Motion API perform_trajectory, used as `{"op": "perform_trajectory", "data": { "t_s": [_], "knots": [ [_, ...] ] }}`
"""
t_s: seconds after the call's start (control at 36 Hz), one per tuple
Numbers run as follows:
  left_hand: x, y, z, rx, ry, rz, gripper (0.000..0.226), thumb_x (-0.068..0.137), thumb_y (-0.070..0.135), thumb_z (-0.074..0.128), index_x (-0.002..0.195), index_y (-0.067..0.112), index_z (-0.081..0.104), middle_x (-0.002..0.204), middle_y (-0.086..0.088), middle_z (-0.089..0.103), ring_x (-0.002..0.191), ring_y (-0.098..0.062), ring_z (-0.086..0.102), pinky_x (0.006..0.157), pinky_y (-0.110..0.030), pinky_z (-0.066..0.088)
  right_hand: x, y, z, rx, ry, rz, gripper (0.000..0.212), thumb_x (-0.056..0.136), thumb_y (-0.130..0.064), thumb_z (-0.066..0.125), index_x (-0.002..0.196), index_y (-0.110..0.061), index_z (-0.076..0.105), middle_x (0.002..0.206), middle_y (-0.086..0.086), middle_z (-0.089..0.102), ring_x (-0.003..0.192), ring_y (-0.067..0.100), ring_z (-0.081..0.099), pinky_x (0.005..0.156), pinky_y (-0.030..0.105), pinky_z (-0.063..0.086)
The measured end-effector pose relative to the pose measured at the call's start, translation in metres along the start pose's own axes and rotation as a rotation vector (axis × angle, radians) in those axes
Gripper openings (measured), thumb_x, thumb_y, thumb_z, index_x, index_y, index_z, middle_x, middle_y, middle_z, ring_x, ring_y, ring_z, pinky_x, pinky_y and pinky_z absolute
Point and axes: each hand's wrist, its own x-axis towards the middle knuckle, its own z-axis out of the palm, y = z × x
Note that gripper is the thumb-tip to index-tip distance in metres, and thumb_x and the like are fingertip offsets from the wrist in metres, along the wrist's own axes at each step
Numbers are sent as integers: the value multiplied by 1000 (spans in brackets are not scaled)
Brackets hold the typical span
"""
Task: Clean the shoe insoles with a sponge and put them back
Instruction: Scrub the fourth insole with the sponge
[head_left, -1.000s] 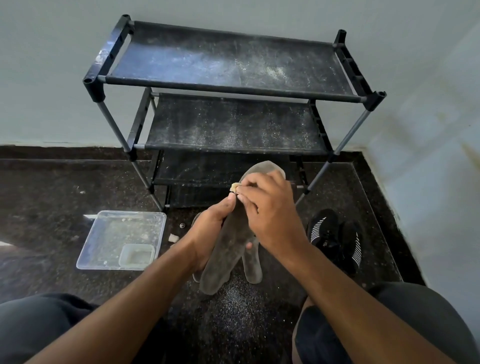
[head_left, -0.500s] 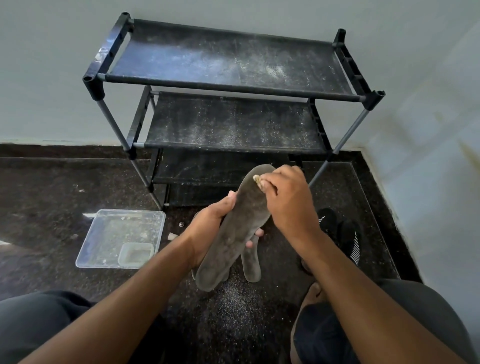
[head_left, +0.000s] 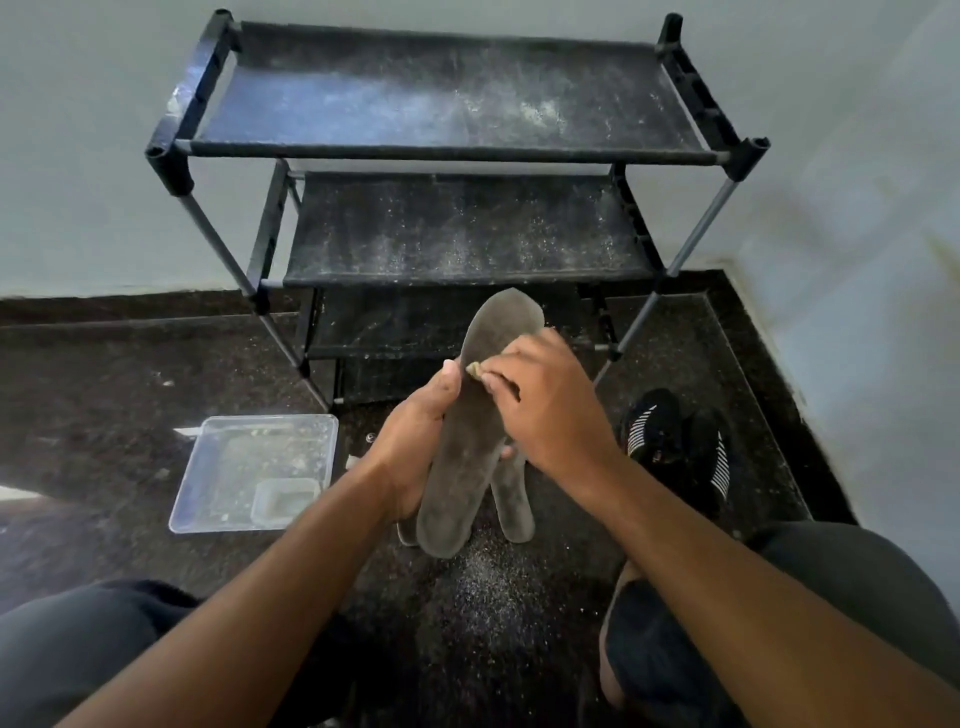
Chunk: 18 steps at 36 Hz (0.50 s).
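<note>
Grey insole (head_left: 470, 441), gripped in left hand (head_left: 415, 441), takes sponge (head_left: 474, 369) pinched by right hand (head_left: 545, 410); firm heel-to-toe strokes toward twelve o'clock suit.

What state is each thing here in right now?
held insole: lifted off the floor, gripped in the left hand.
sponge: pinched by the right hand, pressed on the held insole.
second insole: lying on the floor.
black shoes: standing on the floor, right of the hands.
clear tray: flat on the floor, small tub inside.
shoe rack: upright, shelves dusty.
</note>
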Motion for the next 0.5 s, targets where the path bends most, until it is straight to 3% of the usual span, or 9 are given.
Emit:
{"op": "perform_trajectory", "data": {
  "t_s": [0.11, 0.22, 0.33, 0.42, 0.5],
  "knots": [
    [1, 2, -2, -78, 4, -39, 62, 108, 54, 37, 139, 5, 60, 119, -20, 70, 99, -29, 71, 86, -43, 60, -1, -2, 4, -16, -44, -94, 21, 95, -19, 60, 84, -9, 75, 80, 3, 61, 81, 22, 52, 71, 44, 48],
    [1, 3, 0, -113, -42, -16, 60, 108, 52, 36, 140, 7, 60, 126, -18, 71, 100, -28, 74, 94, -50, 59, 8, 10, -6, -44, 49, 16, 13, 93, -12, 66, 86, -11, 76, 79, 0, 62, 83, 20, 49, 73, 41, 48],
    [4, 4, -4, -111, -39, -46, 66, 107, 56, 37, 142, 3, 58, 114, -16, 72, 96, -27, 72, 81, -41, 63, 0, -3, 0, 23, -3, -53, 16, 93, -14, 65, 83, -7, 75, 78, 3, 62, 82, 23, 51, 72, 44, 48],
    [7, 6, -9, -136, -44, -83, 65, 104, 61, 39, 125, 7, 69, 106, -15, 71, 93, -26, 71, 81, -40, 63, -10, -16, 6, 94, -117, -153, 19, 93, -16, 65, 81, -5, 75, 76, 4, 63, 79, 23, 51, 71, 41, 48],
    [8, 7, -12, -171, -72, -104, 67, 104, 63, 37, 123, 8, 70, 105, -15, 73, 93, -26, 73, 80, -41, 63, -9, -16, 6, 84, -126, -190, 16, 91, -17, 68, 83, -8, 77, 76, 2, 64, 78, 21, 50, 71, 42, 47]
  ]
}}
